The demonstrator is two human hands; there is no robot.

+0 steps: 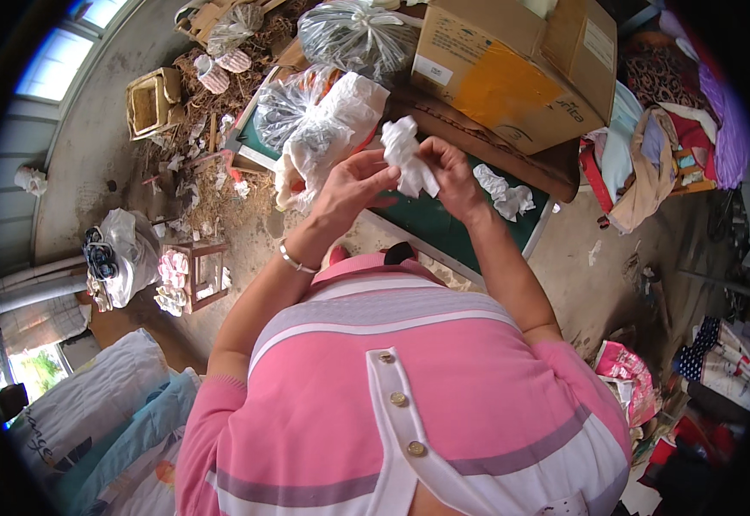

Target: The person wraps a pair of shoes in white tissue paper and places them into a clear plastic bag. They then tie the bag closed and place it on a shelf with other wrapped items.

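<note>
Both hands are raised in front of me over a green-topped table [439, 226] with a pale metal edge. A crumpled piece of white tissue or thin cloth [406, 155] hangs between them. My right hand [451, 173] pinches its right side with bent fingers. At its left edge is my left hand [357, 180], thumb and forefinger on the material and the other fingers spread below. More crumpled white pieces [505, 192] lie on the tabletop, right of my right wrist. Close beyond my left hand sits a clear plastic bag [307, 113] with white material inside.
A large cardboard box [510, 77] stands at the table's far side, beside another tied clear bag [355, 35]. Leftward, dry brown plant litter [204, 168] and scraps cover the floor. A small wooden stool [204, 277] holds pink items. Clothes [646, 155] are piled at right, quilts [110, 406] at lower left.
</note>
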